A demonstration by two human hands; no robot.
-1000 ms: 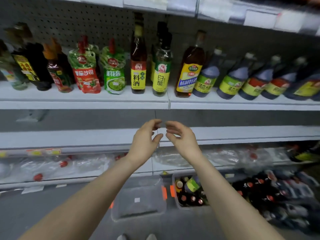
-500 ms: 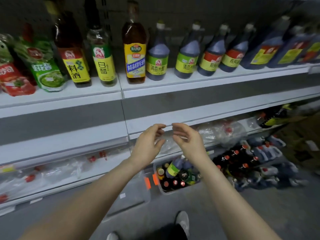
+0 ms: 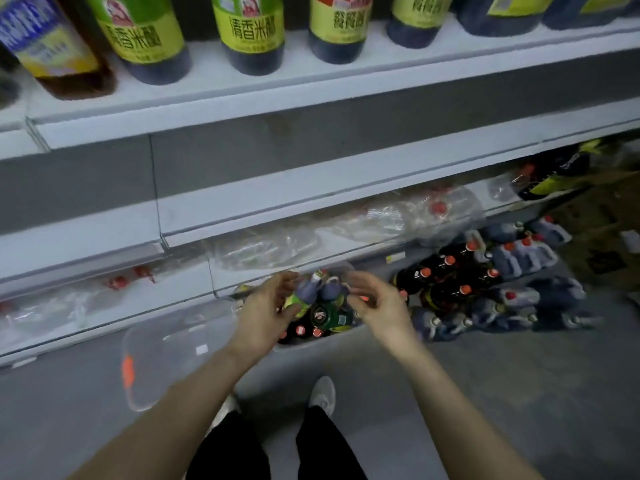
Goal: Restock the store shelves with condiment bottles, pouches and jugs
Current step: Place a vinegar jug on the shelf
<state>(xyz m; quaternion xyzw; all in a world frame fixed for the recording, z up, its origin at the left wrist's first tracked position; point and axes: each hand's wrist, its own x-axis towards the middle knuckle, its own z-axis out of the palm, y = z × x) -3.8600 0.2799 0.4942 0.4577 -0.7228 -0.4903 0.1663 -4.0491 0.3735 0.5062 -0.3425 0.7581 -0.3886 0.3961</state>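
A clear bin (image 3: pixel 304 344) on the floor holds several condiment bottles (image 3: pixel 325 315), some with green labels, some with red caps. My left hand (image 3: pixel 266 313) and my right hand (image 3: pixel 377 303) hover just above the bin, one on each side of the bottles, fingers loosely curled and holding nothing. Green-labelled dark vinegar bottles (image 3: pixel 254 32) stand in a row on the top shelf (image 3: pixel 311 84). The shelf below it (image 3: pixel 311 188) is bare.
An empty clear bin (image 3: pixel 166 358) with an orange clip lies left of the full one. Dark bottles and blue-grey jugs (image 3: pixel 485 282) are piled on the floor at right. Crumpled plastic wrap (image 3: pixel 381 220) lies on the lowest shelf. My feet (image 3: pixel 322 393) stand below the bins.
The view has dropped and moved closer to the shelves. Both hands have gone down from shelf height to just above the bin of bottles, still close together.
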